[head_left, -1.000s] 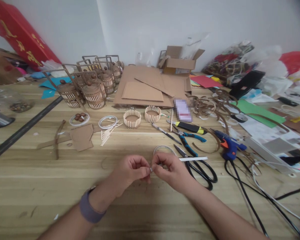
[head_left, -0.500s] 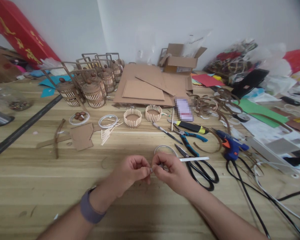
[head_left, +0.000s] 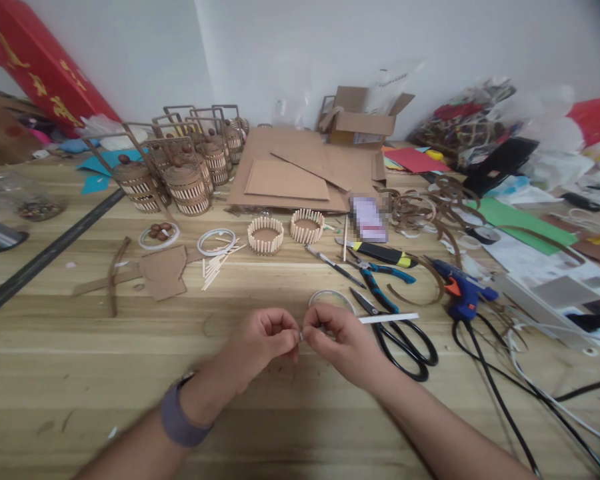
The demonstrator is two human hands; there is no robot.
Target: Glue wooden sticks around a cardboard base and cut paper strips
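My left hand (head_left: 270, 339) and my right hand (head_left: 343, 341) meet low over the middle of the table, both closed in a pinch. A small pale end shows between their fingertips. From behind my right hand a thin white strip (head_left: 393, 318) sticks out to the right, above the black-handled scissors (head_left: 405, 343); its middle is hidden by the fingers. Just beyond the right knuckles lies a pale ring (head_left: 333, 292), partly covered. Farther off stand two round stick-walled baskets (head_left: 265, 237) (head_left: 307, 227).
To the right lie pliers (head_left: 380, 287), a utility knife (head_left: 383, 253), a blue glue gun (head_left: 463, 290) with its cable, and curled brown strips. At left are white rings (head_left: 216, 243), loose sticks (head_left: 217, 270) and cardboard scraps (head_left: 163, 273). Finished lidded baskets (head_left: 187, 190) stand behind.
Both hands stay pinched together and have shifted only slightly, with the fingertips a touch higher. Everything else on the table lies as before.
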